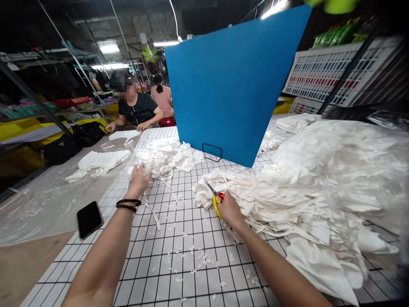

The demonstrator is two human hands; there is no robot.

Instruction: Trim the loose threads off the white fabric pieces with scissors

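Note:
My right hand (231,209) is closed around scissors (218,197) with yellow and red handles. Their blades point up and to the left, over the edge of a large heap of white cloth pieces (265,198). My left hand (139,178), with two dark bracelets at the wrist, is stretched forward to the near left side of a smaller pile of white cloth (166,155). Motion smears its fingers, so whether they grip any cloth is unclear. A narrow white strip (154,217) trails on the table just below this hand.
Small white clippings (204,258) are scattered over the grid-patterned table (150,264). A black phone (90,219) lies at left. A blue board (226,89) stands upright ahead. Beyond the left side sits a co-worker (140,106) near more white cloth (102,160). Plastic crates (335,72) are stacked at right.

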